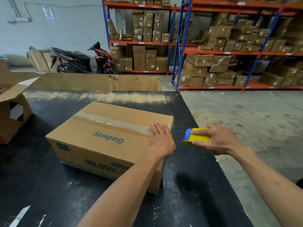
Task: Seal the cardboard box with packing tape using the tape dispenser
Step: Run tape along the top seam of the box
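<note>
A brown cardboard box [105,138] with blue "Glodway" print lies closed on the black table [188,185]. A strip of clear packing tape [113,122] runs along its top seam. My left hand [161,139] rests flat on the box's near right top edge, over the tape's end, fingers spread. My right hand [216,140] grips a yellow and blue tape dispenser [196,136], held just right of the box above the table edge and apart from the box.
An open cardboard box [11,112] stands at the table's left. A large open carton [98,82] lies behind the table. Two parked motorbikes [103,61] and blue-orange shelving [229,51] full of parcels fill the background. Concrete floor lies to the right.
</note>
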